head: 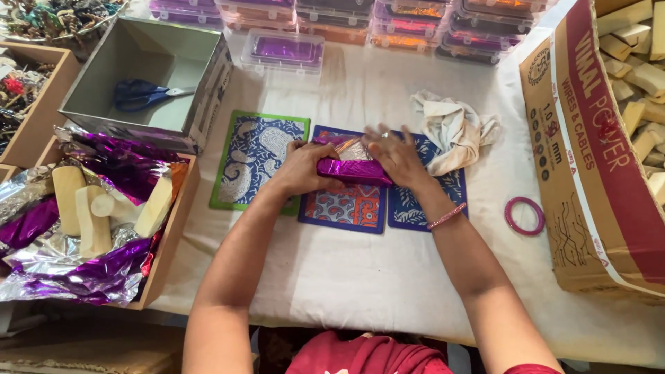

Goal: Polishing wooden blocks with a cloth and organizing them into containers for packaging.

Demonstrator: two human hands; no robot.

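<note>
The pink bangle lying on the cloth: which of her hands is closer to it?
Right. The right hand sits on the purple foil-wrapped block, left of the pink bangle; the left hand grips the block's far end.

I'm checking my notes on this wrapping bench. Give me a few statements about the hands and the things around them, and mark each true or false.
1. Both hands, left hand and right hand, are on the purple foil-wrapped block. True.
2. The blue-handled scissors lie on the white cloth. False: they lie inside the grey open box.
3. A pink ring lies on the table right of the right forearm. True.
4. The crumpled cream rag sits in the wooden tray. False: it lies on the table beyond the right hand.
5. Bare pale blocks rest on foil in the tray at the left. True.
</note>
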